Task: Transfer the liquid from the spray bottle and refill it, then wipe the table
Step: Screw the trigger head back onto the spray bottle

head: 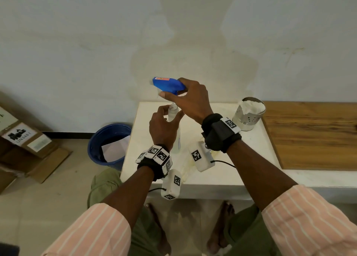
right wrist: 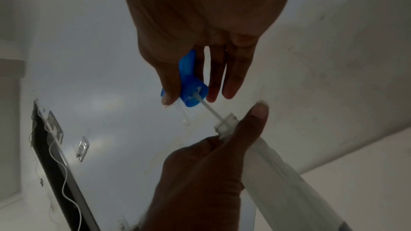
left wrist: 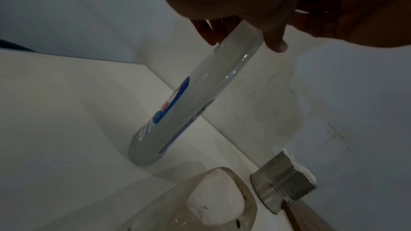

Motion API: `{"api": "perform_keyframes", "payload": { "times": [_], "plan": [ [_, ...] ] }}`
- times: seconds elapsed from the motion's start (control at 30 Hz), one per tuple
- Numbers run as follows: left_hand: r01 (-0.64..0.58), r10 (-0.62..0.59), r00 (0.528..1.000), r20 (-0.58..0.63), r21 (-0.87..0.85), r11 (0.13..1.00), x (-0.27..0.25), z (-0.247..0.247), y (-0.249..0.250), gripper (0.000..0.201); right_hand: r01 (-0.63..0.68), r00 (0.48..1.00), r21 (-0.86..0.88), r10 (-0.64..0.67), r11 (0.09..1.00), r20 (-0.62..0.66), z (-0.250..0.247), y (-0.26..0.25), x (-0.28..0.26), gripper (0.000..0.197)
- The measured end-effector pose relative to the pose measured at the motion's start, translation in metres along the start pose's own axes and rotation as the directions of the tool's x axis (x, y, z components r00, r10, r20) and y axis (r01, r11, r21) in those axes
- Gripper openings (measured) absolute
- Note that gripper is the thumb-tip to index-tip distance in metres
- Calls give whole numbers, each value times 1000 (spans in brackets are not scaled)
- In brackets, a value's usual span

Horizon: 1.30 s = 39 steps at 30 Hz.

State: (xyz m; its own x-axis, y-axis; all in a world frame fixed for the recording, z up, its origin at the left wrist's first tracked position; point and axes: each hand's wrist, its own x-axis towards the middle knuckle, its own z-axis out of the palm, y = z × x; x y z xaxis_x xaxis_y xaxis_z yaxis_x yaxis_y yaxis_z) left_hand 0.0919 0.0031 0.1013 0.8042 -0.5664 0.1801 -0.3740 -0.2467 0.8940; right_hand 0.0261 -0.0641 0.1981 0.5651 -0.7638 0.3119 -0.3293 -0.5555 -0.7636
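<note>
Nozzle (head: 168, 84) is gripped by right hand (head: 190, 99), tube partly inside bottle (left wrist: 189, 104). Bottle neck is pinched by left hand (head: 164, 124). Refill stage cannot be told; wiping judged pending.

A plain indoor room, likely a storeroom or back room of a home or workplace; which one cannot be told. A stained white wall (head: 96, 43) backs a low white table (head: 241, 159) beside a wooden slab (head: 309, 136). Cardboard boxes (head: 25, 145) and a blue bin (head: 104, 139) sit on the tiled floor (head: 48, 207).
</note>
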Motion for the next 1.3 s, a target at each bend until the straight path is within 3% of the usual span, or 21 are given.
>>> {"api": "perform_keyframes", "payload": {
  "times": [0.27,0.63,0.93,1.3],
  "plan": [
    [-13,12,999,33,19,1000,0,1,-5,57,-19,993,16,17,1000,121,3,12,0,42],
    [2,-1,1000,23,-17,1000,-1,-1,-4,66,-21,988,-25,24,999,155,2,21,0,47],
    [11,-13,997,82,16,1000,2,-1,-5,86,19,957,-224,47,974,288,-3,20,9,52],
    [-18,-23,958,287,137,990,24,7,-3,40,53,921,-313,75,948,383,-4,15,18,61]
  ]
}}
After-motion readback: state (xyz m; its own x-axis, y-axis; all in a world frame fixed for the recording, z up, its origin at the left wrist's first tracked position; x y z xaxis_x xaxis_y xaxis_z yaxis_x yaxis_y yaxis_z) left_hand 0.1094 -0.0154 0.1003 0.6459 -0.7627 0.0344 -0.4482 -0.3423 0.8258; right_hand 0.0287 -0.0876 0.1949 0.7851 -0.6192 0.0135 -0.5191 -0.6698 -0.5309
